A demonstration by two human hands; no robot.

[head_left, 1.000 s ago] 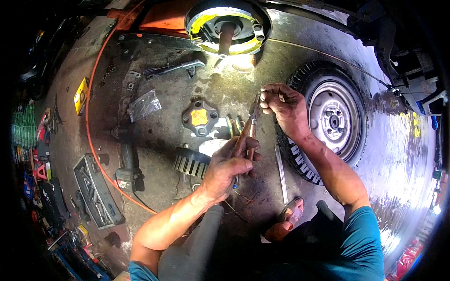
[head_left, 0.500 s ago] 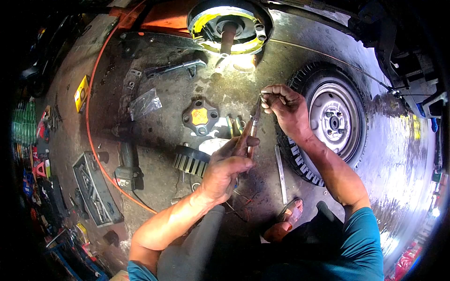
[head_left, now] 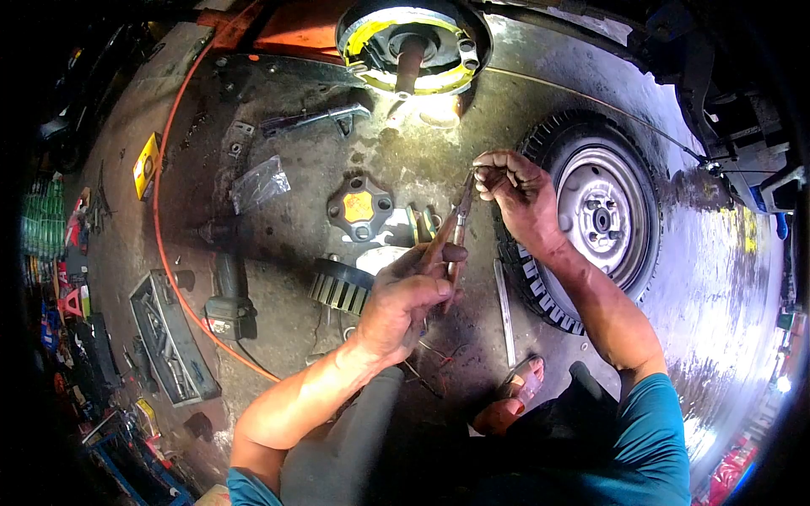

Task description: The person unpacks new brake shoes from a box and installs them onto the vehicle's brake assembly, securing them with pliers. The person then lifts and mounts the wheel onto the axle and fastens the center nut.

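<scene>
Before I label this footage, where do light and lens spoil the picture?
Head view: glare whitens the floor at right; harsh light falls on the brake assembly; edges fade to black; detail between right hand and pliers is too small to tell.

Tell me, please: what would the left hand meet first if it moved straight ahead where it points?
Probably the right hand; the left hand holds a plier-like tool pointing toward it, but depth is unclear.

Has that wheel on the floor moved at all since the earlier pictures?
No. Judged against the metal bar, the wheel lies in the same spot, with no visible shift either way.
</scene>
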